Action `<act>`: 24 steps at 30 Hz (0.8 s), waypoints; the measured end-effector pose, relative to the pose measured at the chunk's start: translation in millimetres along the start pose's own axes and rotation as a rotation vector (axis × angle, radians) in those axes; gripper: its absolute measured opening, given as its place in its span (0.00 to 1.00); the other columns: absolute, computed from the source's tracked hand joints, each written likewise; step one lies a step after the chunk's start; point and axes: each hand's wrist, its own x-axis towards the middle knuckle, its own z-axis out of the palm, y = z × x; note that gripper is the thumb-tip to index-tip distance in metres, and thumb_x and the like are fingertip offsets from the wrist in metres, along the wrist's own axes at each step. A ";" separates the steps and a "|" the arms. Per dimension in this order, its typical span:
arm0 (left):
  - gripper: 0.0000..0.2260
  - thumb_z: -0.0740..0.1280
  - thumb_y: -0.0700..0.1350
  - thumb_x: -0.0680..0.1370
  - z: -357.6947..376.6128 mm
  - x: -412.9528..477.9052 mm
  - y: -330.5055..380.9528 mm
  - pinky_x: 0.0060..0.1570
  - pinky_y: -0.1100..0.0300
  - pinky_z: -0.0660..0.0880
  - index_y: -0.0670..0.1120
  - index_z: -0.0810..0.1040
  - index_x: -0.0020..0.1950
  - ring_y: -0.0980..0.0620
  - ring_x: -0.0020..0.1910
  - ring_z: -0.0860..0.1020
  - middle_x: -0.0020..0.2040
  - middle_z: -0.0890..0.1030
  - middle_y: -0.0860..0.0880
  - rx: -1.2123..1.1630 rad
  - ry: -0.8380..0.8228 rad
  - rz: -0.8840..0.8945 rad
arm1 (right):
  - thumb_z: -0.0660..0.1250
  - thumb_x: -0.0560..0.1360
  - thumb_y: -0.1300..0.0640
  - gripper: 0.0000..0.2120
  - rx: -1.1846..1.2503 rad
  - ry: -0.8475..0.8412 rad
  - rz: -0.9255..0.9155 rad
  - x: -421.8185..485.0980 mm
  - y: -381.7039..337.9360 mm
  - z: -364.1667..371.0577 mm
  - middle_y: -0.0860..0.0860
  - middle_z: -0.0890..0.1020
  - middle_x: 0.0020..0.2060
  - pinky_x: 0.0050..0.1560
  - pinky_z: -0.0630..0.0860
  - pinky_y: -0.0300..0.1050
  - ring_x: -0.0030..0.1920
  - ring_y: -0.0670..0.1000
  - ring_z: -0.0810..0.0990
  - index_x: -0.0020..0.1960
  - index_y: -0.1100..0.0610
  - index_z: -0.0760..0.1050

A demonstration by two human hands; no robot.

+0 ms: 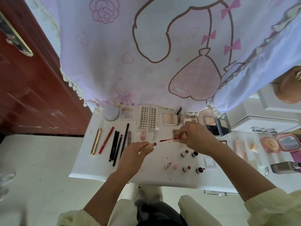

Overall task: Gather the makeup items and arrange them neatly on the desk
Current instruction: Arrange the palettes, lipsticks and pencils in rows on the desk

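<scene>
1. Right now the left hand (133, 154) grips a small lip gloss tube (150, 145). Its fingers curl round the body, and the tube's dark red mouth points toward the other hand.
2. The right hand (195, 137) pinches the cap end of the applicator wand (167, 140) between thumb and fingertips. The wand's red tip points back toward the tube.
3. Tube and wand lie almost on one line running from hand to hand. The tip sits just apart from the mouth, with a small gap between them. Both seem to be held above the bench (154, 175) rather than resting on it.
4. Closing the gloss looks like the step in hand. It calls for bringing the two together along that shared axis, and a slight tilt of either would smear the rim. Neither hand is clearly nearer the gap.
5. Outside the left hand, a row of pencils (114, 144) lies side by side. Small lipsticks (187, 168) stand on the near side of the right hand. Beyond both hands are a lash tray (147, 118) and palettes (170, 119).
</scene>
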 end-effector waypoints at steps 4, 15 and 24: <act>0.07 0.74 0.44 0.73 7.6 1.0 1.4 0.40 0.75 0.70 0.43 0.82 0.49 0.68 0.40 0.77 0.43 0.78 0.55 -0.323 0.125 -0.181 | 0.74 0.72 0.55 0.04 0.387 0.084 0.147 -2.5 12.3 13.0 0.43 0.78 0.36 0.35 0.68 0.29 0.36 0.42 0.75 0.46 0.52 0.82; 0.03 0.74 0.51 0.72 46.7 10.3 1.8 0.34 0.75 0.67 0.53 0.84 0.39 0.65 0.32 0.77 0.32 0.82 0.58 -0.237 0.145 -0.211 | 0.74 0.71 0.54 0.10 0.443 -0.001 0.205 13.8 -0.2 65.7 0.49 0.85 0.44 0.48 0.78 0.38 0.43 0.46 0.81 0.51 0.55 0.84; 0.10 0.74 0.51 0.73 52.3 13.4 -13.9 0.38 0.78 0.69 0.52 0.85 0.53 0.65 0.42 0.79 0.48 0.84 0.58 -0.112 0.134 -0.204 | 0.71 0.73 0.56 0.07 0.386 -0.112 0.208 33.1 -8.7 98.9 0.51 0.85 0.44 0.49 0.80 0.44 0.43 0.50 0.83 0.49 0.57 0.83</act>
